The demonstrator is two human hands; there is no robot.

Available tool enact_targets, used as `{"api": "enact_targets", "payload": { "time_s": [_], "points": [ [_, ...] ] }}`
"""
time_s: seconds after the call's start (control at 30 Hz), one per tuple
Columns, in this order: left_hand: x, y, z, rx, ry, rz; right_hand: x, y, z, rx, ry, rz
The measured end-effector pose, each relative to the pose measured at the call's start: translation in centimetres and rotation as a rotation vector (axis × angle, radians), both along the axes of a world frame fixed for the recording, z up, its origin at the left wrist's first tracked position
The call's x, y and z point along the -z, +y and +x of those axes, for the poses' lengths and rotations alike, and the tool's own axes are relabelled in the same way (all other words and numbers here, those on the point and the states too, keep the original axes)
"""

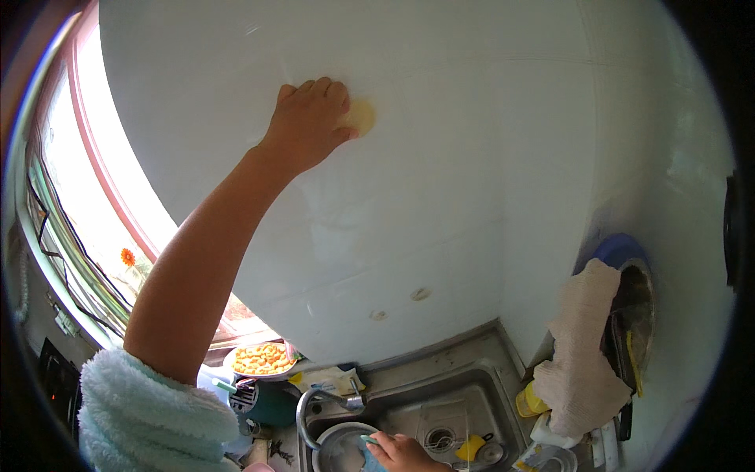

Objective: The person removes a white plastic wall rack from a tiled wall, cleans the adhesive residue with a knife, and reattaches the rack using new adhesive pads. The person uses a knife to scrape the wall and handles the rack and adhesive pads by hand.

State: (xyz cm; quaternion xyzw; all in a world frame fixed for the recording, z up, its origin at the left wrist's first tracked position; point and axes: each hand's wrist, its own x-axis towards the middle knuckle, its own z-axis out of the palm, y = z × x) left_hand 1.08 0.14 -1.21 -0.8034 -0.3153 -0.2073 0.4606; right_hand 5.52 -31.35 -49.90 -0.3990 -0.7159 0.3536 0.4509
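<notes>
My left hand [311,126] is raised high against the glossy white wall [409,204], its fingers curled round the edge of a pale yellow, roundish, sponge-like thing [362,118] that lies flat to the wall. Part of it is hidden by the hand, so its exact kind is unclear. Low in the view, my right hand [405,454] is closed over a round metal basin [326,442] in the steel sink [503,409]. Light blue cloth [373,462] shows at its fingertips. A curved faucet [303,417] arches over the basin.
Beside the window, a bowl of orange pieces [263,359] stands near a dark green container [271,405]. A yellow scoop-like item [470,448] lies in the sink. To the right, a beige cloth [586,346] hangs by pans and a blue basin [621,248]. Two worn spots mark the wall.
</notes>
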Motion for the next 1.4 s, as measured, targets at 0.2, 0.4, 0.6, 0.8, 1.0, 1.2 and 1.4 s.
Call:
{"api": "enact_targets", "payload": {
  "time_s": [0.2,0.4,0.6,0.8,1.0,1.2,1.4],
  "points": [
    [0.5,-0.3,1.0,-0.046,-0.119,-0.058,-0.3,-1.4,0.1,0.032,0.016,-0.034],
    [0.1,-0.1,0.6,0.019,-0.071,-0.014,-0.8,-0.7,0.3,0.001,0.04,0.042],
    [-3.5,-1.0,-0.5,0.026,-0.179,-0.523,-2.0,-1.2,0.1,0.04,0.066,0.067],
    [-3.7,-0.4,-0.3,0.053,-0.265,-0.471,-0.9,-2.6,0.3,0.013,0.041,-0.01],
    [-5.4,-0.8,2.3,-0.251,-0.266,-0.422,-0.8,-1.1,1.1,-0.005,0.071,-0.041],
    [-7.2,-0.7,3.2,-0.34,-0.154,-0.456,-1.8,0.1,1.2,-0.035,0.091,-0.028],
    [-7.3,-1.1,2.4,-0.206,-0.199,-0.565,-1.4,-0.5,0.0,0.02,0.133,0.067]
  ]
}}
